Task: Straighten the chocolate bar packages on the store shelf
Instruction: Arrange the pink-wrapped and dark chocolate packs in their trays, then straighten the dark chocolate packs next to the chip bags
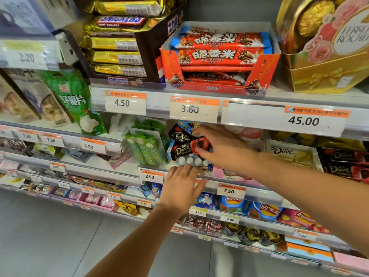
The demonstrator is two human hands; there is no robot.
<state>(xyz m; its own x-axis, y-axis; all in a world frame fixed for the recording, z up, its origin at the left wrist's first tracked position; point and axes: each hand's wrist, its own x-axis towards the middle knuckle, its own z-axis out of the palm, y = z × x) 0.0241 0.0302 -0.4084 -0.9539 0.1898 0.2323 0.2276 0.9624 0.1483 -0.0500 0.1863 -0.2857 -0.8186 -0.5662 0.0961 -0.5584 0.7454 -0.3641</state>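
Observation:
Two dark Dove chocolate bars lie crooked in a blue display box (pixel 169 154) on the second shelf. The upper bar (pixel 179 135) tilts back to the left. My right hand (pixel 221 148) grips the red end of the lower bar (pixel 182 149) with fingers and thumb. My left hand (pixel 182 188) rests flat against the shelf's front rail, fingertips touching the box's lower edge under a strip of white round candies (pixel 191 160). More Dove bars (pixel 347 162) lie neatly at the far right.
Green candy packs (pixel 145 148) stand left of the blue box, a pink Dove box (pixel 231 175) to its right. Above are Snickers (pixel 117 45), red wafer bars (pixel 217 54) and a gold Ferrero box (pixel 327 47). Price rails edge each shelf; chips and sweets fill lower shelves.

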